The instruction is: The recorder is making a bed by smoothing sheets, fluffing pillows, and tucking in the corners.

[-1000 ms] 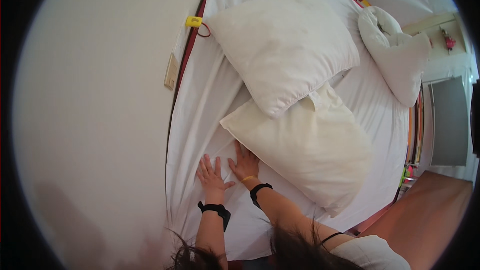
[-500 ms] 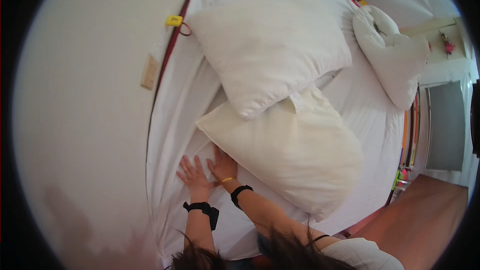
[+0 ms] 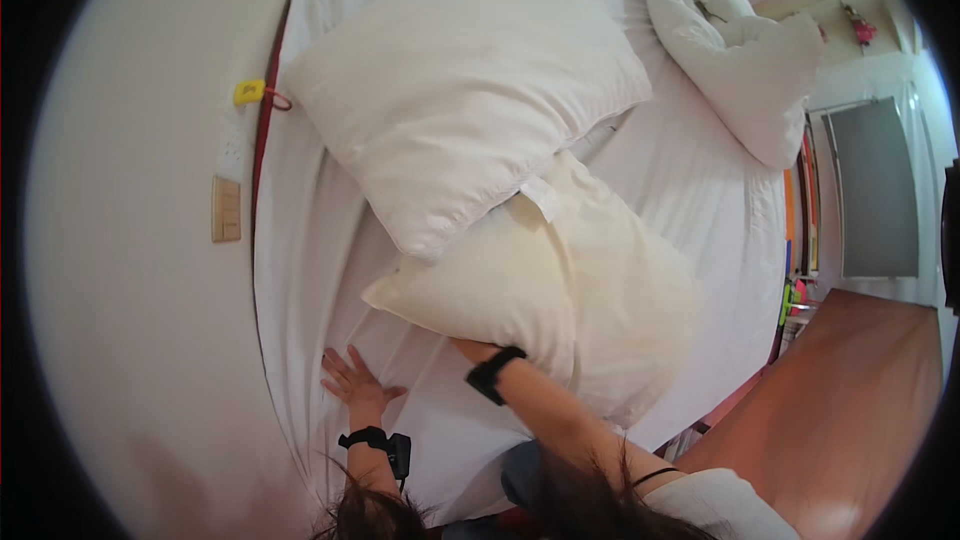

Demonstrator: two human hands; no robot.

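My left hand (image 3: 357,383) lies on the white bed sheet (image 3: 345,245), palm down, its fingers spread, with nothing in it. Against the near edge of a cream pillow (image 3: 620,270) is my right hand (image 3: 474,350). Its fingers are hidden under the pillow, so their grip does not show. A crease runs down the pillow's middle, and its near left corner looks puffed up. A larger white pillow (image 3: 470,100) overlaps its far side. Both wrists wear black bands.
A white curved pillow (image 3: 745,70) rests at the bed's far right. Along the left runs a plain wall with a switch plate (image 3: 226,209), and a yellow tag (image 3: 249,92) hangs by the bed edge. A brown surface (image 3: 830,400) stands at the lower right.
My right hand has moved right, away from my left, and under the cream pillow's near edge. That pillow has creased and bulged. The view has shifted, so the scene sits further left.
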